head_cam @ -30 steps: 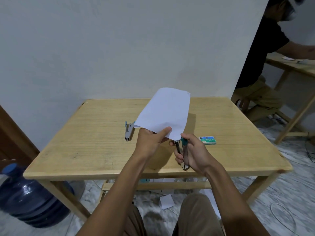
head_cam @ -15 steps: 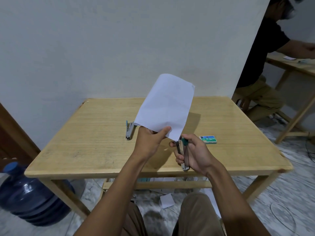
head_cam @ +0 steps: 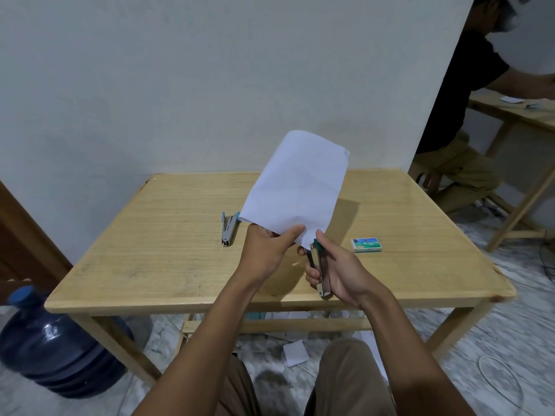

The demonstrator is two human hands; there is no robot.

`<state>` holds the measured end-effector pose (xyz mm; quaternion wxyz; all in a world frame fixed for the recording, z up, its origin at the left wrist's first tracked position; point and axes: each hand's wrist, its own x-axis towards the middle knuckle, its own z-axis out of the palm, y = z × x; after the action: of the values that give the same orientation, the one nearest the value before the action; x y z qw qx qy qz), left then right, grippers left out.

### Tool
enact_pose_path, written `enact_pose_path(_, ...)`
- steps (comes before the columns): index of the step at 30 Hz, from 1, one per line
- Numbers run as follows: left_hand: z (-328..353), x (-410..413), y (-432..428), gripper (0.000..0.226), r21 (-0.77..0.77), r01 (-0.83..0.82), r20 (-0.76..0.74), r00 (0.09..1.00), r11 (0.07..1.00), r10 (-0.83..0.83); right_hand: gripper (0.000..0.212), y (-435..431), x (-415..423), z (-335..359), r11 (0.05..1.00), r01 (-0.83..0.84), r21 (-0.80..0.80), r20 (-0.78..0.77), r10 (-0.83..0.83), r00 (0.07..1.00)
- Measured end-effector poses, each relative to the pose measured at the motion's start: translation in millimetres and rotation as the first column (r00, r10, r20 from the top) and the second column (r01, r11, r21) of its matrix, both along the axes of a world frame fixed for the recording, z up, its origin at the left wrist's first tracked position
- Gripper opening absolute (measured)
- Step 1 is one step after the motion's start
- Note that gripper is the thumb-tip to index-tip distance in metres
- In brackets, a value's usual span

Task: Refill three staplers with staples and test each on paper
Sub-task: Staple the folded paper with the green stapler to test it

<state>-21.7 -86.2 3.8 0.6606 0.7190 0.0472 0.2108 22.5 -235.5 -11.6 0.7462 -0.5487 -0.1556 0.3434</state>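
White paper (head_cam: 297,187), green-tipped stapler (head_cam: 319,267)

Nose of stapler (head_cam: 319,267) hidden behind paper (head_cam: 297,187) corner; body half covered by right hand (head_cam: 341,270). Near left: water jug (head_cam: 54,349) cut off at edge. Far right: person (head_cam: 464,109) cropped.

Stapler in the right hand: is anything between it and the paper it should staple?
Nothing visible. The right hand grips the stapler, its front end right at the lower corner of the paper; the left hand pinches that edge beside it.
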Motion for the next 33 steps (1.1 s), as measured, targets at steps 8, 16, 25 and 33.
enact_pose_path(8,1.1,-0.5,3.3,0.007,-0.061,-0.003,-0.034,0.999,0.998,0.001,0.042,3.9,1.9,-4.5,0.993,0.119,0.022,0.108,-0.121,0.987)
enact_pose_path(16,-0.7,-0.8,7.9,0.006,-0.093,0.008,-0.063,0.998,0.996,-0.013,0.038,9.3,-0.1,-5.1,0.988,0.15,0.046,0.123,-0.155,0.98)
enact_pose_path(25,1.3,0.3,8.4,0.011,-0.108,0.026,-0.07,0.997,0.994,-0.034,0.037,10.6,-0.1,-5.0,0.979,0.199,0.039,0.122,-0.203,0.972)
enact_pose_path(33,0.4,0.9,6.8,0.015,-0.125,0.031,-0.089,0.995,0.992,-0.043,0.036,12.6,-1.6,-6.3,0.969,0.245,0.031,0.16,-0.247,0.956)
